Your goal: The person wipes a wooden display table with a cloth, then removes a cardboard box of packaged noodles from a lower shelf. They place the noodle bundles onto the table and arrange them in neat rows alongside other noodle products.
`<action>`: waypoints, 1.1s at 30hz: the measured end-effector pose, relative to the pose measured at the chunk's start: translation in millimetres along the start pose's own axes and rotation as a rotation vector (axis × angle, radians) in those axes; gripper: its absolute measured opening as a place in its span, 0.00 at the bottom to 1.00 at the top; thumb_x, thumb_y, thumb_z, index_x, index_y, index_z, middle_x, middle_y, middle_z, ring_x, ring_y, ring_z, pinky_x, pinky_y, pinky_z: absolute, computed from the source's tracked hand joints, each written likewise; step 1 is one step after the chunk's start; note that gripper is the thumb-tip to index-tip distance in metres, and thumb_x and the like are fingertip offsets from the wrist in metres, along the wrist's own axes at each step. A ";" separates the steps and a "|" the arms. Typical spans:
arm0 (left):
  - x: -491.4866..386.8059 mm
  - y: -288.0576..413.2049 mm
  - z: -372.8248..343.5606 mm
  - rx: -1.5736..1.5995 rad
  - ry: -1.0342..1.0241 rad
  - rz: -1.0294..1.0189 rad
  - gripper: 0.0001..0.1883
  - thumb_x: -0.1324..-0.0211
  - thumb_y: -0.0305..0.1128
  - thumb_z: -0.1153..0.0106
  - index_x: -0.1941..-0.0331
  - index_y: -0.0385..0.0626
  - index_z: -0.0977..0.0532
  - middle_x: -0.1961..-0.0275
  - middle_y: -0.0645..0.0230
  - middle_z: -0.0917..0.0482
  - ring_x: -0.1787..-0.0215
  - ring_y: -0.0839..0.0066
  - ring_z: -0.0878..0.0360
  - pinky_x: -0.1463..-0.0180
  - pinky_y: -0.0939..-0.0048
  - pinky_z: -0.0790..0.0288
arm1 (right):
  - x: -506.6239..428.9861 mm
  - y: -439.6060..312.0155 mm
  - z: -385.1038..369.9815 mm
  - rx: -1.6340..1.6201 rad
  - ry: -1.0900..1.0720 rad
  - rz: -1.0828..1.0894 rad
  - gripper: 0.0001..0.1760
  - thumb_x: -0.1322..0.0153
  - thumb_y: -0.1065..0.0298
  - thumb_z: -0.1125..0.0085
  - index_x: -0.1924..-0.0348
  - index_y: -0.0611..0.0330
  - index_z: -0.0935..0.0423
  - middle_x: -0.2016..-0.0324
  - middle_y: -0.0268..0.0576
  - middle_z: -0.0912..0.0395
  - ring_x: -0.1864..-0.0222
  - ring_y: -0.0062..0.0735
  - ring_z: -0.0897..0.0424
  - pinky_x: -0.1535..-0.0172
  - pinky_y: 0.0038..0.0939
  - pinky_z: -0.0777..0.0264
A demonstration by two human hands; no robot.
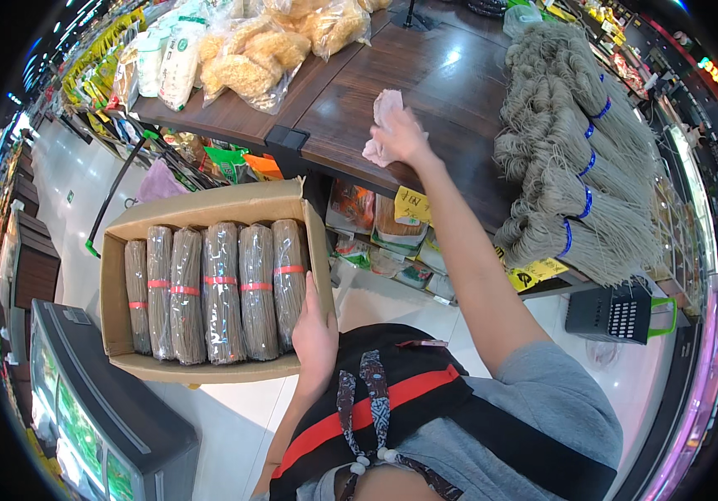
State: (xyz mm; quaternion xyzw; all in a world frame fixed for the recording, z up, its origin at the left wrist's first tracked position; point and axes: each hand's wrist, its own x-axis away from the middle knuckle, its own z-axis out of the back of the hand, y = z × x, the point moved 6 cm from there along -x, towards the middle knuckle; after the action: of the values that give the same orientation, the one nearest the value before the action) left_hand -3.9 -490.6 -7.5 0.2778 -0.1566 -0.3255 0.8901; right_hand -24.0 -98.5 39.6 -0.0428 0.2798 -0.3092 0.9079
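Note:
My right hand presses a pink cloth onto the dark wooden display table, near its front edge. With my left hand I grip the right wall of an open cardboard box. Several plastic-wrapped bundles of dried noodles with red bands stand side by side inside the box. What bears the box from below is hidden. To the right of my right hand lie heaped bundles of grey-green dried noodles with blue ties, their loose ends hanging over the table's right side.
Bags of a yellowish dried food and white packages stand at the table's back left. Packaged goods fill a shelf under it. A dark basket with a green handle is at the lower right, a glass-sided display case at the lower left.

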 end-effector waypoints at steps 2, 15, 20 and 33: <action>-0.8 0.8 4.3 0.091 -0.019 -0.009 0.42 0.43 0.24 0.45 0.24 0.51 0.48 0.44 0.47 0.21 0.56 0.44 0.18 0.55 0.52 0.23 | 6.9 -11.5 -29.0 -0.140 -0.291 -0.059 0.31 0.33 0.55 0.39 0.37 0.55 0.28 0.32 0.44 0.33 0.39 0.47 0.25 0.38 0.40 0.30; -21.1 -12.0 7.4 0.136 -0.125 -0.006 0.47 0.44 0.25 0.42 0.22 0.61 0.52 0.39 0.48 0.23 0.47 0.47 0.19 0.48 0.56 0.24 | 126.1 20.8 134.4 -0.377 0.391 -0.297 0.24 0.35 0.80 0.49 0.46 0.63 0.21 0.46 0.50 0.21 0.43 0.45 0.22 0.39 0.34 0.31; -35.1 -20.8 14.1 0.112 -0.203 0.062 0.47 0.44 0.27 0.44 0.22 0.62 0.54 0.40 0.47 0.22 0.48 0.45 0.19 0.47 0.55 0.25 | 126.4 9.1 69.0 -0.251 0.143 -0.254 0.24 0.38 0.77 0.45 0.47 0.61 0.20 0.43 0.53 0.23 0.41 0.52 0.24 0.39 0.41 0.30; -45.2 -47.7 28.7 0.159 -0.175 0.028 0.47 0.44 0.22 0.43 0.22 0.61 0.52 0.38 0.47 0.24 0.43 0.47 0.20 0.46 0.58 0.24 | 128.6 -36.2 176.6 -1.053 0.153 -0.454 0.14 0.36 0.76 0.56 0.66 0.67 0.20 0.72 0.34 0.20 0.67 0.16 0.24 0.61 0.21 0.29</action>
State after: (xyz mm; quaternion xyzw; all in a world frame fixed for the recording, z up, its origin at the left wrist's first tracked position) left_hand -73.9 -502.0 -17.5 0.3159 -0.2627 -0.3226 0.8527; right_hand 134.7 -219.7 135.0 -0.5254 0.4444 -0.3176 0.6524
